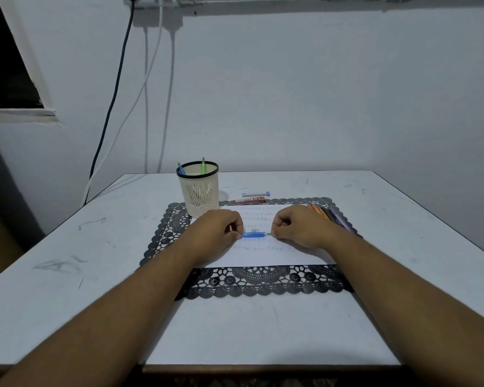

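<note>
- Blue translucent plastic, slim and long: this mechanical pencil (253,235) is in the middle of the work. It is low over the white sheet of paper (263,256); I cannot tell if it touches the sheet.
- Its long axis runs from nine o'clock to three o'clock, across the person's body. The pale, thin tip end seems to point to three o'clock.
- The left hand (217,233) is at the nine o'clock end and pinches it with curled fingers, knuckles up.
- The right hand (296,226) is at the three o'clock end and pinches the thin tip part in the same way. Both hands are at the pencil already, so neither is nearer.
- Both forearms come in from six o'clock, low over the grey table top (263,331), and lean toward each other.
- In my judgement the next move goes along this axis: pulling or pushing the ends, with a light grip on the thin tip.
- A small grey piece (254,229) lies on the paper at twelve o'clock from the pencil; what it is I cannot tell.
- The paper rests on a black lace placemat (263,283).
- At eleven o'clock stands a cream plastic mesh cup with a black rim (199,196); at twelve o'clock lie a flat red case (249,201) and a clear tube with a blue end (256,194).
- At two o'clock lie several coloured pens (330,213), partly behind the right hand.
</note>
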`<action>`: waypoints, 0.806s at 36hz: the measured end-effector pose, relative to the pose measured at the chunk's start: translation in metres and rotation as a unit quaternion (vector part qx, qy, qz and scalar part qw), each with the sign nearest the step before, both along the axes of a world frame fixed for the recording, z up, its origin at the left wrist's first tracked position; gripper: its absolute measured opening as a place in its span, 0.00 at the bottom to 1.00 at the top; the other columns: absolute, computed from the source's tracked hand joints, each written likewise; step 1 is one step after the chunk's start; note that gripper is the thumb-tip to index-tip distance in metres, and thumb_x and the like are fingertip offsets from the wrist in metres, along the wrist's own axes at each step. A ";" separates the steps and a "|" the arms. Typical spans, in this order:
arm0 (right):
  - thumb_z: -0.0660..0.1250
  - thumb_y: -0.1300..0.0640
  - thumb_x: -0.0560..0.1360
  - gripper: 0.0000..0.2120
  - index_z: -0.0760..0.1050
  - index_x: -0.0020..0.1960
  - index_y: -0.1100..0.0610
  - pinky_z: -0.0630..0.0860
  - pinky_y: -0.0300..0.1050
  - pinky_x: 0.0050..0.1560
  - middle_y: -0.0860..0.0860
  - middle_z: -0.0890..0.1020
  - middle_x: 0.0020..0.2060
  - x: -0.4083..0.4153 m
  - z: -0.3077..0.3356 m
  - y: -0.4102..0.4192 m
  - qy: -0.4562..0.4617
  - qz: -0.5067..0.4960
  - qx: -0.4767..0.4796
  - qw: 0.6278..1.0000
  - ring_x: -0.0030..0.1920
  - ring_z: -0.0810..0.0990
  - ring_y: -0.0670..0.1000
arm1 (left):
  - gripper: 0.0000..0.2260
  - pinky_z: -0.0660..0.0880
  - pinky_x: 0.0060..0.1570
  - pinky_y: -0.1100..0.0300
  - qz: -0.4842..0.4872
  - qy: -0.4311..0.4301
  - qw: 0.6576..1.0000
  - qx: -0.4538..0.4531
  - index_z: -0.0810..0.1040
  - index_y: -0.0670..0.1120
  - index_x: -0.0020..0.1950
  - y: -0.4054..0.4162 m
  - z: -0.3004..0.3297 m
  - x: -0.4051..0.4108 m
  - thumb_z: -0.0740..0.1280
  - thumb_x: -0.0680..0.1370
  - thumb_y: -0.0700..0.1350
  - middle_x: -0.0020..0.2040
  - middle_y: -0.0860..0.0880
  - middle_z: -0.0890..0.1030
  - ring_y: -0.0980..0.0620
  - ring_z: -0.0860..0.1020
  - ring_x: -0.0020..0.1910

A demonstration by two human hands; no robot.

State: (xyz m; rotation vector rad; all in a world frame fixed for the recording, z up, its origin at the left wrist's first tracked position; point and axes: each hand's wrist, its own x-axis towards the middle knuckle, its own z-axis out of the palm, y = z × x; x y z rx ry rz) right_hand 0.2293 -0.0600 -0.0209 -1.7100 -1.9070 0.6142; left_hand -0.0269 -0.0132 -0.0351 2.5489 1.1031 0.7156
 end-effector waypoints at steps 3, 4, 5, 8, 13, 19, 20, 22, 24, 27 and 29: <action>0.75 0.59 0.77 0.07 0.84 0.41 0.53 0.69 0.26 0.30 0.35 0.83 0.32 0.006 0.000 0.001 -0.003 -0.014 0.011 1.000 0.34 0.79 0.32 | 0.08 0.74 0.39 0.62 0.002 -0.009 1.000 -0.012 0.80 0.55 0.41 0.001 0.001 -0.002 0.71 0.77 0.42 0.43 0.59 0.83 0.60 0.78 0.43; 0.75 0.59 0.77 0.07 0.83 0.41 0.54 0.69 0.26 0.29 0.35 0.83 0.31 0.007 0.000 0.001 -0.002 -0.019 0.016 1.000 0.33 0.79 0.32 | 0.08 0.75 0.39 0.61 0.002 -0.013 1.000 -0.017 0.80 0.54 0.41 0.001 0.002 -0.002 0.71 0.76 0.41 0.44 0.58 0.83 0.60 0.79 0.43; 0.75 0.59 0.77 0.07 0.83 0.40 0.54 0.69 0.26 0.29 0.36 0.83 0.31 0.008 0.000 0.001 -0.001 -0.023 0.019 1.000 0.33 0.79 0.31 | 0.08 0.76 0.39 0.61 0.002 -0.018 1.000 -0.024 0.80 0.54 0.41 0.001 0.002 -0.002 0.72 0.76 0.41 0.44 0.58 0.83 0.59 0.79 0.43; 0.75 0.58 0.77 0.09 0.83 0.38 0.52 0.68 0.26 0.30 0.37 0.83 0.31 0.004 -0.001 0.003 0.007 -0.027 0.030 0.999 0.33 0.79 0.32 | 0.08 0.77 0.40 0.61 0.003 -0.029 0.999 -0.033 0.81 0.54 0.41 0.001 0.002 -0.003 0.73 0.76 0.41 0.44 0.58 0.84 0.59 0.80 0.42; 0.74 0.57 0.78 0.07 0.84 0.41 0.52 0.70 0.29 0.32 0.40 0.84 0.32 -0.015 -0.001 0.004 0.018 -0.006 0.037 0.999 0.32 0.77 0.36 | 0.07 0.75 0.39 0.64 -0.010 -0.028 0.999 -0.028 0.82 0.53 0.43 -0.001 0.003 -0.002 0.74 0.76 0.42 0.44 0.56 0.84 0.58 0.80 0.43; 0.74 0.56 0.78 0.07 0.84 0.42 0.50 0.71 0.34 0.35 0.41 0.84 0.34 -0.026 -0.003 0.003 0.027 -0.004 0.039 0.999 0.33 0.79 0.37 | 0.04 0.75 0.41 0.62 -0.016 -0.010 1.000 -0.010 0.82 0.55 0.47 -0.003 0.005 -0.002 0.74 0.78 0.45 0.44 0.58 0.82 0.60 0.78 0.43; 0.73 0.55 0.79 0.07 0.85 0.42 0.50 0.72 0.35 0.36 0.41 0.85 0.35 -0.024 -0.003 0.001 0.029 -0.009 0.041 0.999 0.34 0.80 0.37 | 0.04 0.76 0.41 0.61 -0.013 -0.006 1.000 -0.008 0.82 0.56 0.47 -0.004 0.005 -0.003 0.74 0.78 0.47 0.44 0.59 0.82 0.60 0.78 0.43; 0.73 0.55 0.79 0.07 0.85 0.42 0.50 0.74 0.37 0.38 0.43 0.86 0.38 -0.016 -0.002 -0.001 0.040 -0.021 0.044 0.998 0.38 0.82 0.40 | 0.04 0.77 0.42 0.59 -0.004 0.006 1.000 -0.011 0.81 0.57 0.48 -0.003 0.008 -0.005 0.75 0.77 0.50 0.45 0.60 0.80 0.60 0.78 0.43; 0.73 0.56 0.79 0.08 0.85 0.42 0.50 0.75 0.35 0.39 0.43 0.87 0.40 -0.008 -0.002 -0.004 0.061 -0.030 0.051 0.996 0.41 0.83 0.42 | 0.05 0.77 0.42 0.61 0.004 0.014 0.999 -0.031 0.82 0.58 0.49 -0.001 0.011 -0.010 0.76 0.76 0.52 0.46 0.60 0.80 0.60 0.78 0.44; 0.73 0.60 0.79 0.07 0.86 0.43 0.53 0.73 0.27 0.36 0.46 0.86 0.40 -0.001 -0.002 -0.004 0.129 -0.055 0.066 0.988 0.37 0.81 0.36 | 0.04 0.72 0.38 0.71 0.007 0.021 0.999 -0.047 0.83 0.57 0.48 0.003 0.016 -0.017 0.76 0.77 0.49 0.45 0.59 0.82 0.63 0.77 0.44; 0.72 0.62 0.80 0.06 0.86 0.45 0.57 0.72 0.25 0.34 0.51 0.86 0.42 0.002 -0.002 -0.002 0.166 -0.073 0.068 0.981 0.35 0.80 0.36 | 0.04 0.70 0.37 0.73 0.009 0.026 0.999 -0.044 0.84 0.57 0.46 0.003 0.016 -0.019 0.75 0.77 0.47 0.43 0.59 0.82 0.64 0.77 0.44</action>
